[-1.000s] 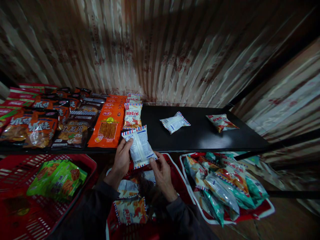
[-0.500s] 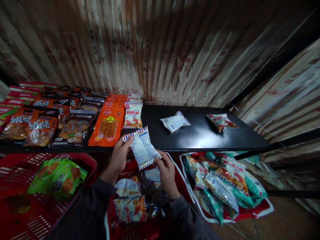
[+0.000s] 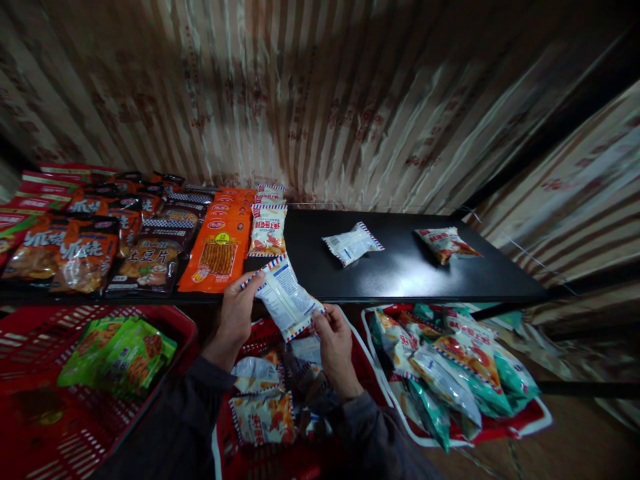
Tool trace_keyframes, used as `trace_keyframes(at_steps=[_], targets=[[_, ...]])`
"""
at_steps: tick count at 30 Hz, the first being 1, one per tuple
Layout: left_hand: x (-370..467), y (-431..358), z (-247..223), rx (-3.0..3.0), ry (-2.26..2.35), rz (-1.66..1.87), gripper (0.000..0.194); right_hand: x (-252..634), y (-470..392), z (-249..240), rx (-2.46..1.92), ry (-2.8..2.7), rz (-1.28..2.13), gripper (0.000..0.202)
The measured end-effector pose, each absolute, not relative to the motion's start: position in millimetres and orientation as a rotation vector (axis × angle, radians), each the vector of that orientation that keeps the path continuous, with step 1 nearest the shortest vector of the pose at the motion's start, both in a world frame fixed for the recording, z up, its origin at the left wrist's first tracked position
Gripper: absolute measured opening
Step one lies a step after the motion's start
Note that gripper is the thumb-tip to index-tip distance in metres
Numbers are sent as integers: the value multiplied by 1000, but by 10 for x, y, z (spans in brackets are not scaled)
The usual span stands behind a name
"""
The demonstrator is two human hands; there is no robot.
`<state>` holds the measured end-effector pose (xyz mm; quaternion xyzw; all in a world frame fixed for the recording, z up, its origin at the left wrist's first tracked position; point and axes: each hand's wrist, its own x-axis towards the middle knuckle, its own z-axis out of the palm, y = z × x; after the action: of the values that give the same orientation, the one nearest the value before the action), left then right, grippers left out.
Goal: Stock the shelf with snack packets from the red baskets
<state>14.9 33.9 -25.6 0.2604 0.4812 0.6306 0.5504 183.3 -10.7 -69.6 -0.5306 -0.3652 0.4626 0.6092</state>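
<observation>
Between my two hands is a white snack bag (image 3: 287, 299) with a red-and-blue striped edge, its printed back facing up. My left hand (image 3: 237, 313) pinches its upper left end, while my right hand (image 3: 336, 343) grips the lower right corner. The bag is tilted above the front edge of the black shelf (image 3: 400, 273). Just behind it, a row of matching snack bags (image 3: 269, 230) lies front side up. Farther right on the shelf are a back-up snack bag (image 3: 353, 245) and a front-up one (image 3: 447, 244). Below my hands, a red basket (image 3: 373, 373) holds more such bags.
Orange snack packs (image 3: 215, 257), dark brown packs (image 3: 149, 257) and orange-black packs (image 3: 87, 257) fill the shelf's left. Under it stand a left red basket (image 3: 183, 327) with green packs (image 3: 120, 353) and a right basket (image 3: 530, 420) heaped with bags. A striped curtain (image 3: 300, 100) hangs behind.
The held snack bag has turned slightly, its right end now a little lower. Both hands keep their hold. The whole view has shifted very slightly.
</observation>
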Motion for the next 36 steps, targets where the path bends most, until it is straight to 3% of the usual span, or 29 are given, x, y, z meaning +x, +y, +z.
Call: trace_keyframes(at_steps=[9,21,29,36], targets=[[154,346,-262,594,1136,1577,26,1830,-135,-644,-1154,-830,1130,23],[212,291,-106,587,899,1372,36,1858,-68,-657,-1106,-559,1191,30],[215,257,-181,675,899,1232,33,1850,-56,-635,-1092,-504,1198,31],[273,228,-159,681,942,1227,42,1844,-50,-659,-1071,-514,1215,33]])
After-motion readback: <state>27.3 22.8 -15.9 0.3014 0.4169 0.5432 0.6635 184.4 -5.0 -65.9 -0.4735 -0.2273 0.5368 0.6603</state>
